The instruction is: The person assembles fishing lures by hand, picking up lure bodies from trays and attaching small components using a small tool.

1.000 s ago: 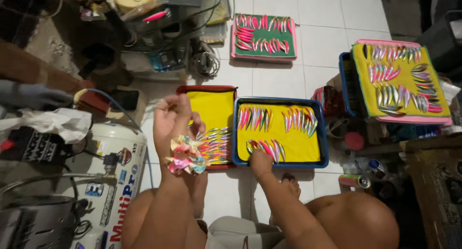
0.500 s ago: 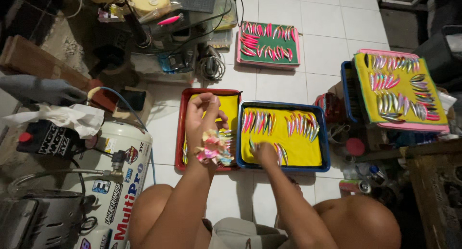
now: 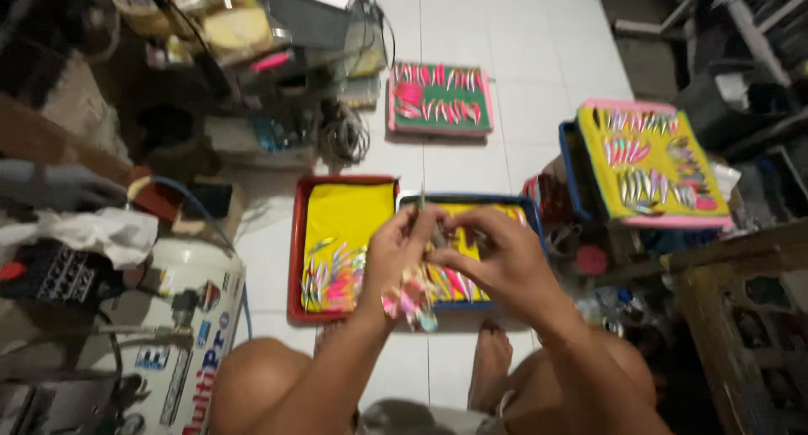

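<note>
- The left hand [image 3: 396, 254] is raised above the trays, and its fingers are closed around a bunch of small colourful fish-shaped lures [image 3: 410, 299] that hangs under the palm, pink, yellow and pale blue.
- The right hand [image 3: 492, 254] is just beside the left one, the fingertips of both hands meeting. Its fingers are bent and pinch a single thin lure [image 3: 422, 206], which points upward between the two hands (the picture is blurred here, so the exact grip I cannot tell).
- Under the hands stands a blue tray [image 3: 532, 212] with a yellow lining; some pink and red lures lie in its near part, half hidden by the hands.
- Touching it on the left is a red tray [image 3: 296, 250], also lined yellow, with a group of pink and green lures in its near corner.
- Farther on the white tile floor [image 3: 522, 56] lies a pink-edged tray [image 3: 439, 98] with a green lining and rows of red lures, well apart from the hands.
- To the right a second yellow tray [image 3: 665, 161] with a pink rim rests on top of a blue one and carries rows of lures.
- A white gas cylinder [image 3: 189, 317] lies on the left near the person's knee.
- The person's bare feet [image 3: 488, 359] rest on the tiles just before the blue tray.
</note>
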